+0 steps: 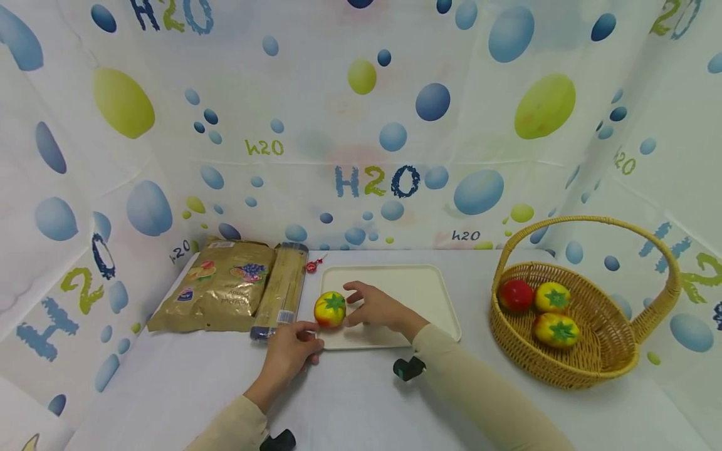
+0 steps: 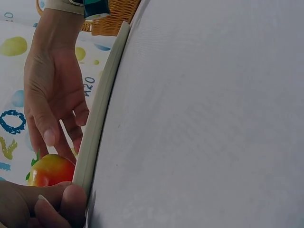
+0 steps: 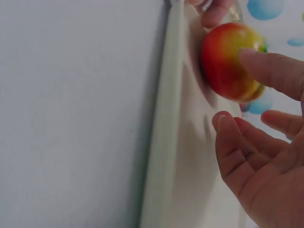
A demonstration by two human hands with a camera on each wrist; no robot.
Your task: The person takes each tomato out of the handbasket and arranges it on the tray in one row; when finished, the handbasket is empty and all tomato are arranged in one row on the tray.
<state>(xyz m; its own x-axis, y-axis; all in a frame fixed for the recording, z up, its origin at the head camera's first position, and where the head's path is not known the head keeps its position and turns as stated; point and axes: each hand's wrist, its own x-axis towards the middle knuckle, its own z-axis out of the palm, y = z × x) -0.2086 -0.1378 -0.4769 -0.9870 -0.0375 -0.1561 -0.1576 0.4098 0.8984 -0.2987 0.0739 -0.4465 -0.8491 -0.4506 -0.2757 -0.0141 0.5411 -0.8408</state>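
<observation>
A yellow-and-red tomato-like fruit with a green leafy top [image 1: 329,309] sits at the left end of the cream tray [image 1: 395,338]. My right hand [image 1: 378,307] is just right of this fruit, its fingers spread and loosely bent; in the right wrist view a fingertip [image 3: 251,59] overlaps the fruit, and whether it touches cannot be told. At the tray's near left corner, my left hand [image 1: 289,354] pinches the rim between thumb and curled fingers, close beside the fruit. The left wrist view shows those fingers [image 2: 73,199] against the tray's edge.
On the right stands a wicker basket [image 1: 564,369] with a tall handle, holding a red fruit [image 1: 516,295] and two yellow ones with green tops [image 1: 553,297]. Left of the tray lie a gold food bag [image 1: 225,288] and a long noodle-like pack [image 1: 284,282]. A small red item [image 1: 312,267] lies behind.
</observation>
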